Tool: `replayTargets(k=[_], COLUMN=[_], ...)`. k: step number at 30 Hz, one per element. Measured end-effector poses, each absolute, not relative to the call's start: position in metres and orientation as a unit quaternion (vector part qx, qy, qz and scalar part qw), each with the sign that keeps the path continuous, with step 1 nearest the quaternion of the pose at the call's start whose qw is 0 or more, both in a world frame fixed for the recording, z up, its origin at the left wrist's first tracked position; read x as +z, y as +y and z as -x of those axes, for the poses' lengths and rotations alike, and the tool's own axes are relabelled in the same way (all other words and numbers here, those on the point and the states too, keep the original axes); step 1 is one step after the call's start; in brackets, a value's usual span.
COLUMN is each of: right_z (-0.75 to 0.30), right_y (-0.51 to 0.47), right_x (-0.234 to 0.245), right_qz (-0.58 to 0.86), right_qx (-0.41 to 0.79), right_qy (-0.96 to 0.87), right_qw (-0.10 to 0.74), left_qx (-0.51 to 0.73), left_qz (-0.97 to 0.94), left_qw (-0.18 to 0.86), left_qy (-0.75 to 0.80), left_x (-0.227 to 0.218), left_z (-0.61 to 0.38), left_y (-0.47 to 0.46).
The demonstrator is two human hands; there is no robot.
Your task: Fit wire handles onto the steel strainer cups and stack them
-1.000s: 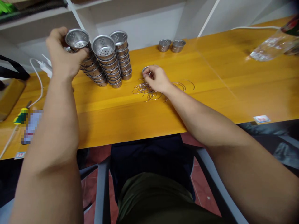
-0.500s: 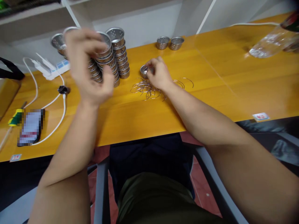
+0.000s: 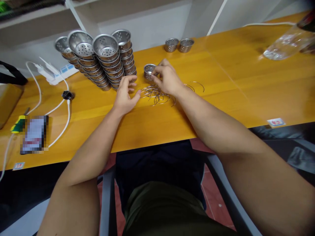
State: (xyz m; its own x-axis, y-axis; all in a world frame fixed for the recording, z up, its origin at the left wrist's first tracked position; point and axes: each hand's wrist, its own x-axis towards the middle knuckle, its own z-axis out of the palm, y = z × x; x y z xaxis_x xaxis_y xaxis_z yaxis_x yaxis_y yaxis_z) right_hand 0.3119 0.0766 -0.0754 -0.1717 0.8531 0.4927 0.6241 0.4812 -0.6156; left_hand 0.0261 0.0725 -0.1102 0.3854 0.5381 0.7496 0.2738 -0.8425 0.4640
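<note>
A small perforated metal cup is in the middle of the desk, its open top facing up. My right hand has its thumb and fingers closed on the cup's right side; the fingertips are partly hidden. Left of the cup, my left hand is open and empty, with fingers curved and apart. Its thumb reaches the edge of a loose pile of curved metal wires. Just behind my left hand rise several stacks of perforated metal cups.
Two more metal cups stand at the back. A clear plastic bottle lies far right. On the left are a power strip, white cables, a phone and a yellow-green object. A white shelf wall bounds the back.
My left hand has come down and right from the stacks to the wire pile. The cup at my right hand has shifted slightly left and away from me.
</note>
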Motion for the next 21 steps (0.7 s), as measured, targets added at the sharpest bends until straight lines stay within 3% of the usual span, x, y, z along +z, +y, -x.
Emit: replayTargets(k=[10,15,21], right_z=[-0.274,-0.277,-0.296], right_y=[0.038,0.046,0.064], right_x=[-0.063,-0.066,-0.074], right_qz=[0.303,0.337,0.373], right_qx=[0.22,0.205,0.197], right_qy=[-0.815,-0.784,-0.802], right_qw=[0.441,0.48,0.422], left_qx=[0.465,0.468,0.446], left_qz=[-0.829,-0.825,-0.836], left_qw=[0.2,0.201,0.206], left_qy=[0.239,0.247,0.246], left_x=[-0.13,-0.123,-0.112], left_z=[-0.025,-0.029,-0.034], left_y=[0.083,0.076,0.064])
